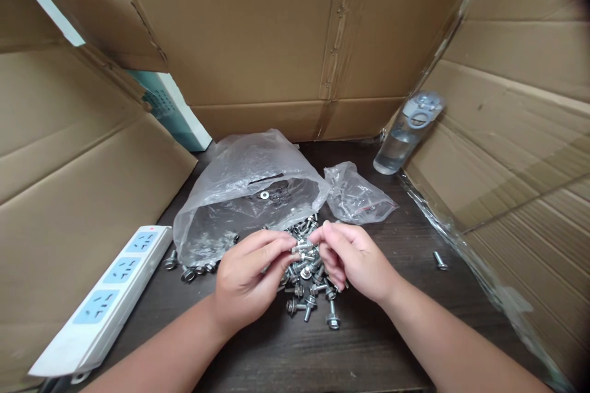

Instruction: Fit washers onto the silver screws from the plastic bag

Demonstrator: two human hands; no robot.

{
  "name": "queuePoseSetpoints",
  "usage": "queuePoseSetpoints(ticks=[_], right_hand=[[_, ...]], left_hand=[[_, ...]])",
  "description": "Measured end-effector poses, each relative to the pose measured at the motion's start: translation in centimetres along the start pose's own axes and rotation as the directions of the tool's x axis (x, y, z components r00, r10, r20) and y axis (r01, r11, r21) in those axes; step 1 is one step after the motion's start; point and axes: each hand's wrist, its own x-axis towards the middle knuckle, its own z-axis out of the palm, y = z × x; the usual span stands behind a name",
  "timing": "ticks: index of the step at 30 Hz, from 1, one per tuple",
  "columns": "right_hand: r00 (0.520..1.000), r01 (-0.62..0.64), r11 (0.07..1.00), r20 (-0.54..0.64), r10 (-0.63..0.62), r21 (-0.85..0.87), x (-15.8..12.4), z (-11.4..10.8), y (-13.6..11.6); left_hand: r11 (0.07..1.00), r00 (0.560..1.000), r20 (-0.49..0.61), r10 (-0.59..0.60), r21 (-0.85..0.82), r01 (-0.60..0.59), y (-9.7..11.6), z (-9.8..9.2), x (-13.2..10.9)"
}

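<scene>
My left hand and my right hand meet above a heap of steel hex bolts with washers, and their fingertips pinch a small steel bolt from both sides. Part of the bolt is hidden by my fingers. A clear plastic bag lies just beyond my left hand, holding a few more bolts and a flat washer. Further bolts lie in a loose row left of my left hand.
A smaller plastic bag lies beyond my right hand, and a lone bolt lies to the right. A white power strip sits at the left, a water bottle leans at the back right, and cardboard walls surround the dark wooden table.
</scene>
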Motion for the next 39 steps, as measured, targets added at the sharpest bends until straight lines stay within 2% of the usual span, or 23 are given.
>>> queuePoseSetpoints(ticks=[4, 7, 10, 17, 20, 23, 26, 29, 32, 35, 39], right_hand=[[0.989, 0.151, 0.988, 0.003, -0.151, -0.040, -0.18, -0.21, -0.18], [0.977, 0.213, 0.976, 0.035, -0.211, -0.052, -0.29, -0.18, -0.23], [0.975, 0.219, 0.973, 0.049, -0.216, -0.075, -0.35, -0.06, -0.20], [0.983, 0.181, 0.978, -0.002, -0.182, -0.099, -0.36, 0.26, -0.27], [0.992, 0.120, 0.988, -0.014, -0.122, -0.094, -0.21, 0.25, -0.32], [0.999, -0.034, 0.999, 0.035, 0.032, 0.040, -0.02, 0.16, -0.34], [0.975, -0.217, 0.956, 0.095, 0.202, 0.195, 0.10, 0.22, -0.38], [0.957, -0.288, 0.942, 0.086, 0.277, 0.173, 0.17, 0.42, -0.36], [0.971, -0.240, 0.967, 0.019, 0.240, 0.083, 0.24, 0.43, -0.24], [0.990, -0.134, 0.989, -0.041, 0.137, 0.057, 0.27, 0.18, -0.19], [0.999, 0.043, 0.999, -0.021, -0.042, 0.021, 0.09, -0.17, -0.28]], left_hand=[[1.000, 1.000, 0.004, -0.021, 0.009, 0.021, 0.01, 0.00, -0.06], [0.999, 0.999, 0.009, -0.034, 0.017, 0.034, 0.08, -0.01, -0.05], [0.999, 0.999, 0.008, -0.031, 0.022, 0.031, 0.12, 0.00, 0.01], [1.000, 1.000, 0.010, -0.005, 0.007, 0.005, 0.04, 0.01, -0.08], [1.000, 1.000, 0.020, 0.020, 0.003, -0.020, -0.01, 0.04, -0.09], [0.998, 0.998, 0.035, 0.061, 0.011, -0.061, -0.11, 0.12, -0.08], [0.996, 0.994, 0.060, 0.092, 0.009, -0.093, -0.20, 0.19, -0.13], [0.996, 0.994, 0.059, 0.091, 0.005, -0.091, -0.16, 0.18, -0.11], [0.999, 0.998, 0.039, 0.040, 0.009, -0.041, -0.02, 0.16, 0.03], [1.000, 0.999, 0.026, -0.021, 0.017, 0.020, 0.09, 0.16, 0.13], [0.998, 0.998, 0.011, -0.055, 0.033, 0.054, 0.21, 0.13, 0.19]])
